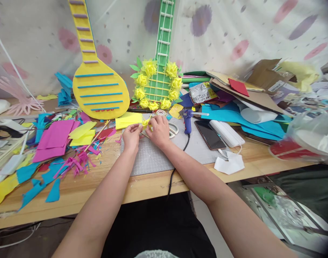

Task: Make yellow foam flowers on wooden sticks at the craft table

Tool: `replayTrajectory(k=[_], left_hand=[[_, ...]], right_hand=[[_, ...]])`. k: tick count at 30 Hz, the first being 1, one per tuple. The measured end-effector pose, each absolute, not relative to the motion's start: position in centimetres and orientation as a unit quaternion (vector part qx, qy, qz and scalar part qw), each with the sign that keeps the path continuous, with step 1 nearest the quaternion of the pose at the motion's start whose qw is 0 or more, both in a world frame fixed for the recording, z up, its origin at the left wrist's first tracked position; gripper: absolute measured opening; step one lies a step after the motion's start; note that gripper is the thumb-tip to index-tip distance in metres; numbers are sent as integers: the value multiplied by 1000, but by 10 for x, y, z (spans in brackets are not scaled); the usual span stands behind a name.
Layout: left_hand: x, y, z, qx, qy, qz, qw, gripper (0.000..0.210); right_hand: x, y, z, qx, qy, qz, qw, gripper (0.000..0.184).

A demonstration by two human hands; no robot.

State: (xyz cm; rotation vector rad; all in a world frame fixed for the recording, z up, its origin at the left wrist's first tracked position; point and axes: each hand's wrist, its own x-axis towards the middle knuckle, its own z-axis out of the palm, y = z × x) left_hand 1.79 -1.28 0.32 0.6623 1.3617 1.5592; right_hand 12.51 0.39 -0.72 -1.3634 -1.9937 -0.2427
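Over the grey cutting mat [150, 157], both hands meet at a small yellow paper flower [145, 123]. My left hand [132, 137] pinches at its left side, thumb and fingertips together. My right hand [159, 130] has its fingers closed on the flower from the right and hides part of it. Just behind lies a stack of yellow crepe paper [129, 120]. White-handled scissors [174, 130] rest partly under my right hand. A green paper guitar [163, 80] ringed with yellow paper flowers leans against the curtain beyond.
A blue glue gun [188, 123] stands right of my hands, its cord crossing the mat. Beyond it are a phone [210, 134] and a white power bank [225, 133]. A yellow paper instrument [101, 89] leans at the back. Magenta paper [52, 141] and scraps cover the left side.
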Motion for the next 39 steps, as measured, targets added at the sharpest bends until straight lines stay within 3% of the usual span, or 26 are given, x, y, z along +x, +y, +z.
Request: replayTrajectory(k=[14, 20, 26, 32, 39], left_hand=[[17, -11, 0, 266, 537, 645, 475, 25], [14, -2, -8, 279, 555, 646, 443, 24], [11, 0, -11, 278, 546, 655, 442, 30], [13, -3, -9, 267, 548, 657, 444, 27], [10, -5, -1, 222, 554, 661, 455, 27]], right_hand=[[127, 6, -9, -518, -784, -92, 330, 13], [131, 1, -3, -488, -810, -66, 320, 22], [135, -9, -2, -426, -876, -84, 210, 16], [131, -7, -6, -459, -867, -100, 169, 18], [156, -5, 16, -389, -904, 65, 165, 13]])
